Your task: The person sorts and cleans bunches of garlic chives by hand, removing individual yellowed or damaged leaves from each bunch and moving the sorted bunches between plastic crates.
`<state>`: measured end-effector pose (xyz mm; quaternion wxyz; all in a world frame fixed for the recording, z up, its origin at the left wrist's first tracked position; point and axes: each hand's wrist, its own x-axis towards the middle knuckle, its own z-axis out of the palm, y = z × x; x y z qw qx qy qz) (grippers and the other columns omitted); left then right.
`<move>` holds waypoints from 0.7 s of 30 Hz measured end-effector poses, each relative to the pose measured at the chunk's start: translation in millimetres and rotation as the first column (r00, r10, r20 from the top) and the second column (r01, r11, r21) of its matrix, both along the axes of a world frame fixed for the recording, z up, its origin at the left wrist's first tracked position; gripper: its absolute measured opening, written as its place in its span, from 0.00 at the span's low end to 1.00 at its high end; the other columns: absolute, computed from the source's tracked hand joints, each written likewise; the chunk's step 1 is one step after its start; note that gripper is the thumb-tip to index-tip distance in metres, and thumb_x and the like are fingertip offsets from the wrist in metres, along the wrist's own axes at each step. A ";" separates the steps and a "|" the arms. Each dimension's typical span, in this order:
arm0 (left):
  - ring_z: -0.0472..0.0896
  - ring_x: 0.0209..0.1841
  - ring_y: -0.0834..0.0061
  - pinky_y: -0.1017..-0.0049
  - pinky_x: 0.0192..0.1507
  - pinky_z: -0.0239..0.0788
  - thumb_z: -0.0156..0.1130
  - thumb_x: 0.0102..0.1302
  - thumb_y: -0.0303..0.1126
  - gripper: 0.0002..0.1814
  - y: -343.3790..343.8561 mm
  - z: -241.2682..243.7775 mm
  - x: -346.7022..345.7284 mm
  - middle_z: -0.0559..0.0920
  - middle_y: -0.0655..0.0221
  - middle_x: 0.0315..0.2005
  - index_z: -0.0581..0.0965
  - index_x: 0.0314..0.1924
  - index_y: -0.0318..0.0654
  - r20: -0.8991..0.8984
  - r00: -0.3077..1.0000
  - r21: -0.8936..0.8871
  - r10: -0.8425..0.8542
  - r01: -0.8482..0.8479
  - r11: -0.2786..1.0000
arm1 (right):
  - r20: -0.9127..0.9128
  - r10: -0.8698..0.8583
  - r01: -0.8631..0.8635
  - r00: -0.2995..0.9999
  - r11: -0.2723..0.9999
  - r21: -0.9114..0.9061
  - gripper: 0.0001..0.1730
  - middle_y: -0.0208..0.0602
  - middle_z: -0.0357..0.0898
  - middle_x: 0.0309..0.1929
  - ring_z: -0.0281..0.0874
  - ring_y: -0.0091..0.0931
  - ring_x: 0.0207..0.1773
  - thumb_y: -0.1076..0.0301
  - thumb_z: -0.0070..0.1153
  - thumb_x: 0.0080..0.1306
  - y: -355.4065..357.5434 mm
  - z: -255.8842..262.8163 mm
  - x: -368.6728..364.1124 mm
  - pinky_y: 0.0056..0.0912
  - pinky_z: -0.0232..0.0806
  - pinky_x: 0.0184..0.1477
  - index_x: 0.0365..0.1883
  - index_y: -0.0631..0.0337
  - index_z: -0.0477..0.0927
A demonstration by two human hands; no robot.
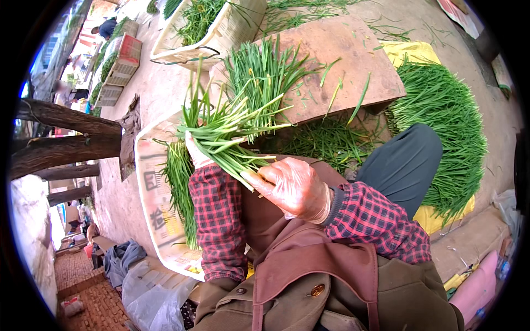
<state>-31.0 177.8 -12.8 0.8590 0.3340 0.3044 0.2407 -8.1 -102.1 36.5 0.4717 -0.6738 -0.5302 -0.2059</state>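
Note:
A loose bunch of garlic chives (225,138) lies across my left hand (197,153), which grips it from beneath and is mostly hidden by the leaves. My right hand (294,188), in a clear plastic glove, has its thumb and fingers at the pale stem ends of the bunch. Whether it pinches a stem is hard to make out. Just beyond, a heap of cut chives (265,78) rests on the left part of a low wooden board (331,53). A few stray leaves are scattered over that board.
A white plastic crate (145,198) holding chives stands at my left; another crate (186,56) sits farther off. A large chive pile (439,136) lies on yellow sheeting (414,49) at my right. Discarded leaves (327,142) cover the ground under the board. Wooden posts (66,140) are at far left.

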 end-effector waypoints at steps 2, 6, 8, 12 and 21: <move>0.79 0.44 0.63 0.62 0.51 0.71 0.45 0.75 0.47 0.21 12.8 -4.6 1.4 0.81 0.61 0.42 0.75 0.52 0.38 0.153 0.985 -0.005 -0.081 0.083 0.997 | -0.013 0.021 -0.021 1.000 1.000 0.021 0.27 0.31 0.75 0.33 0.75 0.27 0.30 0.74 0.60 0.47 -1.0 -1.8 2.2 0.30 0.68 0.31 0.50 0.64 0.81; 0.78 0.34 0.67 0.70 0.43 0.72 0.42 0.77 0.46 0.20 40.8 -12.3 29.3 0.80 0.65 0.32 0.74 0.47 0.36 0.744 0.556 0.067 -0.370 0.489 0.870 | -0.062 0.108 -0.106 0.992 0.994 0.034 0.27 0.31 0.75 0.35 0.76 0.27 0.32 0.72 0.59 0.53 -14.4 1.0 1.6 0.30 0.68 0.34 0.54 0.66 0.78; 0.78 0.30 0.69 0.74 0.38 0.72 0.40 0.78 0.45 0.20 43.6 -9.3 40.6 0.79 0.67 0.27 0.73 0.44 0.36 0.847 0.316 0.160 -0.427 0.615 0.772 | -0.128 0.101 -0.093 0.987 0.993 0.068 0.25 0.32 0.78 0.34 0.77 0.28 0.30 0.75 0.62 0.53 -27.0 2.1 5.5 0.31 0.69 0.33 0.52 0.67 0.79; 0.71 0.21 0.75 0.79 0.28 0.65 0.37 0.81 0.44 0.21 22.5 25.5 42.5 0.73 0.72 0.17 0.72 0.37 0.38 0.824 0.307 0.218 -0.476 0.605 0.766 | -0.178 -0.142 0.151 0.974 0.988 0.036 0.15 0.39 0.83 0.35 0.82 0.28 0.30 0.82 0.62 0.58 -56.1 -4.3 26.9 0.26 0.72 0.30 0.44 0.70 0.82; 0.71 0.17 0.77 0.77 0.42 0.66 0.36 0.80 0.43 0.19 9.6 40.7 43.0 0.73 0.75 0.17 0.71 0.37 0.41 0.762 0.320 0.308 -0.563 0.585 0.750 | -0.293 -0.098 0.132 0.951 0.986 0.099 0.17 0.40 0.82 0.35 0.81 0.31 0.30 0.80 0.65 0.57 -52.9 7.4 43.4 0.29 0.72 0.32 0.46 0.67 0.83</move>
